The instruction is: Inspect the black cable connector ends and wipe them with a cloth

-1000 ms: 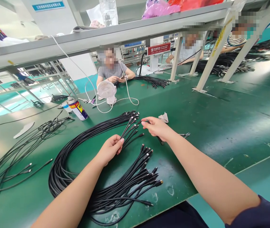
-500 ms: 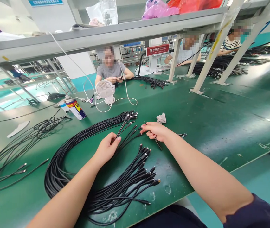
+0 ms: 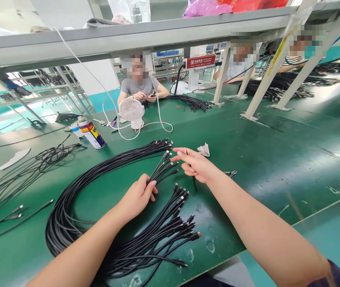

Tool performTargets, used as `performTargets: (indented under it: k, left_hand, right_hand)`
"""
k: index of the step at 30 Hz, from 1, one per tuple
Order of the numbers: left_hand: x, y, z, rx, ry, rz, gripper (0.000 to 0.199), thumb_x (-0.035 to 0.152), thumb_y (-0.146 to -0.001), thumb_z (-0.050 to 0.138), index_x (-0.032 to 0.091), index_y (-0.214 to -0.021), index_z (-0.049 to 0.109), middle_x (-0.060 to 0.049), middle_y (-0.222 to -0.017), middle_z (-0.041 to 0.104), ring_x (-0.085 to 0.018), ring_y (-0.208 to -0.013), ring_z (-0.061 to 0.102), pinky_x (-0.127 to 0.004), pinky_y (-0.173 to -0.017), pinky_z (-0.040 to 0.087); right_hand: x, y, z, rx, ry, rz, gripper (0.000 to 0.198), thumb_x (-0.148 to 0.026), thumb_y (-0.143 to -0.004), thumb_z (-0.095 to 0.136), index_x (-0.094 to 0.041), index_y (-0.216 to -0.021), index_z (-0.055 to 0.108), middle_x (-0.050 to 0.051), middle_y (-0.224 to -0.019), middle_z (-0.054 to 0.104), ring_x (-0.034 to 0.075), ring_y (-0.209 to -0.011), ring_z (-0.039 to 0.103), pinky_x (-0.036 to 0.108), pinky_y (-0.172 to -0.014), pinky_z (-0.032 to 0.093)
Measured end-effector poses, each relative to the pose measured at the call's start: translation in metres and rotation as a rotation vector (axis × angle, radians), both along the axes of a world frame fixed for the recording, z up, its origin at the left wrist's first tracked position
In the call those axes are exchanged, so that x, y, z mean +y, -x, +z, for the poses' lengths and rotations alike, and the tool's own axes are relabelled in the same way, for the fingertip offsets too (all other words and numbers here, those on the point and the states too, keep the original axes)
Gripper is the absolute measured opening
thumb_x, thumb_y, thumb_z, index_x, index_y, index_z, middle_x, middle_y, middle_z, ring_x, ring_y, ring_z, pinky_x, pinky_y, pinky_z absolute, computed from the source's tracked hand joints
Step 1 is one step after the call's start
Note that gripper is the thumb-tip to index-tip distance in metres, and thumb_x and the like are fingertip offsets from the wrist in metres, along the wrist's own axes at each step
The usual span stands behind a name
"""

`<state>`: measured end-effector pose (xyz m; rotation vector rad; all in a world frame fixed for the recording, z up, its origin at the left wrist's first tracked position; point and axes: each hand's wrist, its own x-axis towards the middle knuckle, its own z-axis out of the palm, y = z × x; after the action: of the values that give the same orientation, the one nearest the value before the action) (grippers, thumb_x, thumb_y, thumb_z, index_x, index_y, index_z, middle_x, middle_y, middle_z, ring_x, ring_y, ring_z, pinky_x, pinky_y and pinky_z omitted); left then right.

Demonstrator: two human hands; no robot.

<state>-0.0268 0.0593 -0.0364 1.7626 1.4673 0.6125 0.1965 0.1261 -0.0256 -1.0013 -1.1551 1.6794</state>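
Note:
My left hand point(image 3: 140, 194) is closed around several black USB cables point(image 3: 161, 166), whose plugs fan out toward my right hand. My right hand point(image 3: 194, 164) keeps a thin dark tool point(image 3: 194, 184) between palm and curled fingers; its exact kind is unclear. Thumb and forefinger of that hand point toward the plug ends, close to them. A large curved bundle of black cables point(image 3: 68, 199) lies on the green table around my left forearm. Its one set of ends rests beyond my left hand, and more plug ends point(image 3: 184, 227) spread nearer to me.
Loose cables point(image 3: 38, 163) lie at the left, near a spray can point(image 3: 91, 133). A small white fan point(image 3: 131, 112) with its cord stands farther back. Behind my right hand are a crumpled scrap point(image 3: 203, 150) and a metal object point(image 3: 230, 173). A shelf beam point(image 3: 158, 34) crosses above; people sit opposite.
My left hand has moved slightly right and down, bringing the held plugs together in a tighter fan. My right forefinger has stretched out, and the dark tool has turned more upright.

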Motion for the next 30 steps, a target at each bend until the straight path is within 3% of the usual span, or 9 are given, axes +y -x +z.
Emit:
performTargets:
  k: [4, 8, 12, 15, 19, 23, 27, 30]
  left_hand:
    - [-0.007, -0.004, 0.007, 0.131, 0.008, -0.055, 0.023, 0.042, -0.094, 0.034, 0.023, -0.081, 0.039, 0.0, -0.077, 0.067, -0.013, -0.05, 0.056, -0.031, -0.058, 0.044]
    - [-0.011, -0.009, 0.016, 0.172, -0.022, -0.114, 0.022, 0.039, -0.093, 0.035, 0.023, -0.079, 0.041, 0.002, -0.072, 0.063, -0.015, -0.057, 0.054, -0.03, -0.061, 0.041]
    - [-0.012, -0.014, 0.021, 0.154, -0.103, -0.152, 0.025, 0.039, -0.09, 0.041, 0.023, -0.07, 0.037, 0.005, -0.061, 0.048, -0.014, -0.059, 0.046, -0.028, -0.059, 0.036]
    - [-0.015, -0.019, 0.022, 0.012, 0.005, -0.169, 0.029, 0.044, -0.088, 0.044, 0.023, -0.07, 0.037, 0.006, -0.058, 0.044, -0.011, -0.051, 0.042, -0.026, -0.051, 0.033]
    - [-0.017, -0.024, 0.017, -0.282, 0.259, -0.214, 0.036, 0.053, -0.084, 0.052, 0.02, -0.074, 0.042, 0.005, -0.058, 0.051, -0.009, -0.043, 0.047, -0.024, -0.048, 0.038]
    - [-0.018, -0.024, 0.01, -0.492, 0.316, -0.232, 0.041, 0.056, -0.082, 0.058, 0.017, -0.074, 0.049, 0.0, -0.064, 0.059, -0.009, -0.046, 0.054, -0.024, -0.049, 0.043]
    - [-0.02, -0.022, 0.01, -0.559, 0.3, -0.161, 0.041, 0.054, -0.085, 0.056, 0.014, -0.083, 0.054, 0.0, -0.062, 0.061, -0.004, -0.039, 0.042, -0.018, -0.039, 0.031]
    - [-0.023, -0.022, 0.012, -0.645, 0.348, -0.148, 0.04, 0.054, -0.086, 0.055, 0.014, -0.089, 0.053, 0.0, -0.063, 0.063, -0.003, -0.037, 0.043, -0.017, -0.037, 0.031]
  right_hand:
    - [-0.014, 0.02, -0.004, 0.048, -0.106, 0.016, 0.039, -0.04, -0.088, 0.058, -0.025, -0.123, 0.051, 0.0, -0.089, 0.065, -0.001, -0.035, 0.022, 0.019, -0.035, 0.015]
    - [-0.023, 0.033, -0.006, 0.047, -0.174, -0.001, 0.037, -0.044, -0.084, 0.061, -0.021, -0.112, 0.054, 0.001, -0.087, 0.067, 0.0, -0.035, 0.026, 0.02, -0.035, 0.019]
    - [-0.027, 0.036, -0.004, 0.013, -0.199, 0.027, 0.028, -0.042, -0.086, 0.058, -0.018, -0.101, 0.057, 0.001, -0.082, 0.069, 0.0, -0.035, 0.026, 0.02, -0.035, 0.019]
    - [-0.034, 0.037, 0.0, -0.027, -0.214, 0.061, 0.023, -0.037, -0.087, 0.057, -0.018, -0.099, 0.059, 0.001, -0.082, 0.069, 0.001, -0.037, 0.031, 0.019, -0.036, 0.023]
    - [-0.047, 0.041, 0.007, -0.074, -0.224, 0.096, 0.019, -0.032, -0.086, 0.057, -0.017, -0.097, 0.062, 0.003, -0.083, 0.07, 0.007, -0.053, 0.053, 0.018, -0.043, 0.037]
    - [-0.056, 0.042, 0.016, -0.123, -0.191, 0.111, 0.02, -0.032, -0.088, 0.055, -0.017, -0.099, 0.06, 0.004, -0.086, 0.069, 0.009, -0.059, 0.06, 0.022, -0.054, 0.049]
    - [-0.056, 0.035, 0.023, -0.149, -0.176, 0.141, 0.034, -0.036, -0.09, 0.053, -0.016, -0.117, 0.059, 0.008, -0.099, 0.07, 0.005, -0.051, 0.054, 0.02, -0.045, 0.043]
    - [-0.053, 0.029, 0.023, -0.195, -0.215, 0.242, 0.05, -0.031, -0.087, 0.058, -0.016, -0.133, 0.05, 0.009, -0.105, 0.069, 0.006, -0.055, 0.055, 0.019, -0.041, 0.04]
